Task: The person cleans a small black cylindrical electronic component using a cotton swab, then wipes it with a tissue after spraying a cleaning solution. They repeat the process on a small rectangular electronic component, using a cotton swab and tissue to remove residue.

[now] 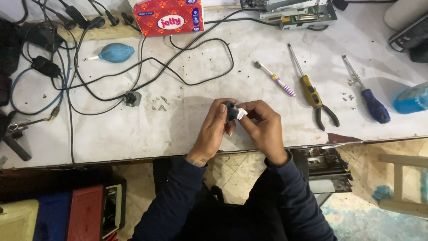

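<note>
Both forearms in dark navy sleeves reached forward and converged at centre. The left hand (215, 131) was curled, thumb up and fingers bent inward, pinching at the fingertips; a small dark mark showed on its wrist. The right hand (263, 127) met it fingertip to fingertip, knuckles arched, thumb and index finger pressed together, wrist angled inward.

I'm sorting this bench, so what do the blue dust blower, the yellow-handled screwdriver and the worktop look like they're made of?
Blue dust blower: probably soft rubber, matte rounded bulb with a pale nozzle.
Yellow-handled screwdriver: bright metal shaft, handle likely glossy plastic.
Worktop: hard white surface, maybe laminate or stone, scuffed and speckled with dirt.
</note>
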